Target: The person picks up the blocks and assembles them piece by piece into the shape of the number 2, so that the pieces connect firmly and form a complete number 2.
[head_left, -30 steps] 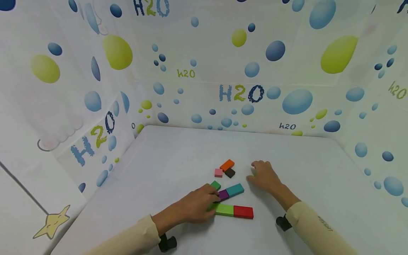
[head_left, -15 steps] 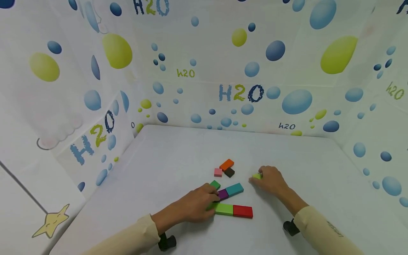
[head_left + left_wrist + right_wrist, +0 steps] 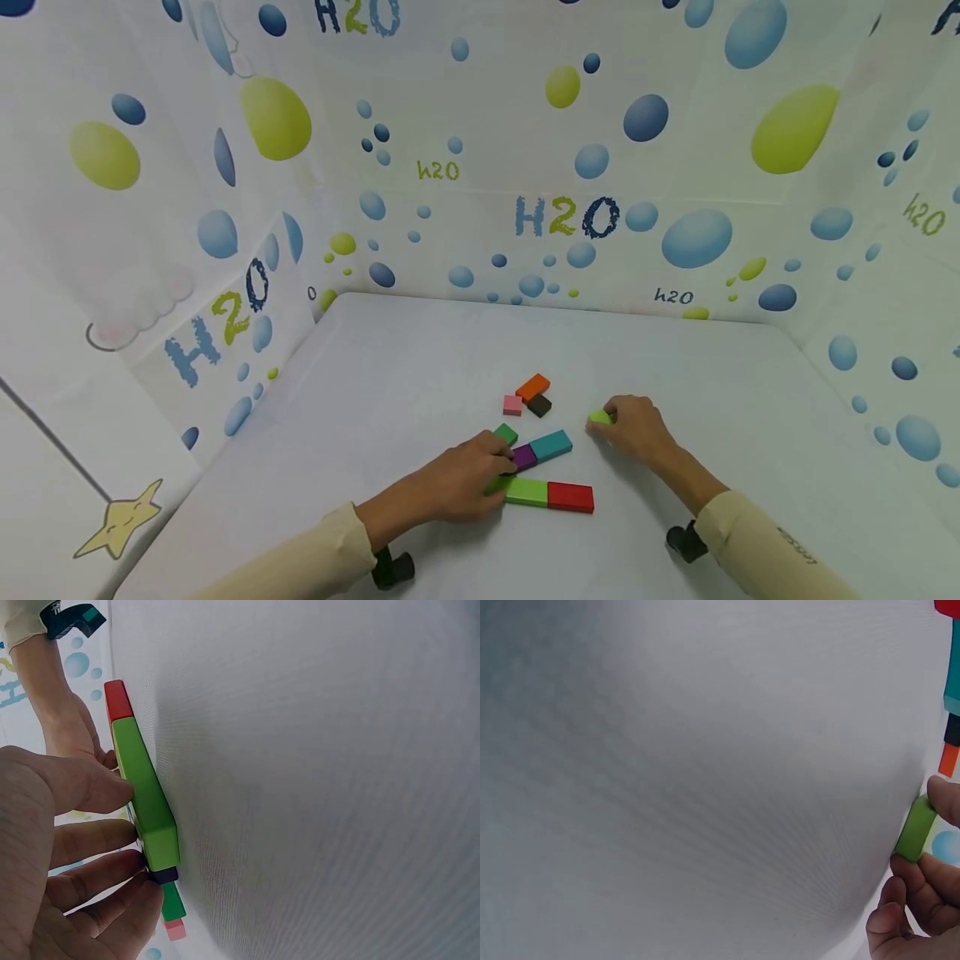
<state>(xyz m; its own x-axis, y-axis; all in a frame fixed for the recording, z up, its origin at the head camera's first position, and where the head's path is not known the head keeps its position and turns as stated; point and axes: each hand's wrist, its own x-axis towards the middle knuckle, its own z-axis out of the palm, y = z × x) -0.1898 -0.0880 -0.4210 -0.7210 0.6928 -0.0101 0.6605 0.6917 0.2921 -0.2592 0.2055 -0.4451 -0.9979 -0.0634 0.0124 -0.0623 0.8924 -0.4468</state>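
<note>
My left hand point(image 3: 465, 479) rests over the near blocks, its thumb and fingertips touching a long light green block point(image 3: 527, 492) and reaching a purple block point(image 3: 524, 457). In the left wrist view, those fingers are lightly bent along the top of the light green block point(image 3: 144, 787). End to end with it lies a red block point(image 3: 571, 497). A teal block point(image 3: 551, 446) adjoins the purple one, and a green block point(image 3: 506, 434) shows behind my fingers. My right hand point(image 3: 637, 429) pinches a yellow-green block point(image 3: 599, 417), gripped between thumb and fingers in the right wrist view point(image 3: 915, 829).
Beyond the near blocks lie an orange block point(image 3: 533, 387), a small pink block point(image 3: 512, 405) and a dark brown block point(image 3: 539, 405), close together. A white table point(image 3: 405, 358) holds them all. A patterned backdrop point(image 3: 480, 167) stands at its back and sides.
My right hand has drawn slightly nearer and to the right; the yellow-green block, hidden a second ago, now shows in its pinch. The left hand and the other blocks stay put.
</note>
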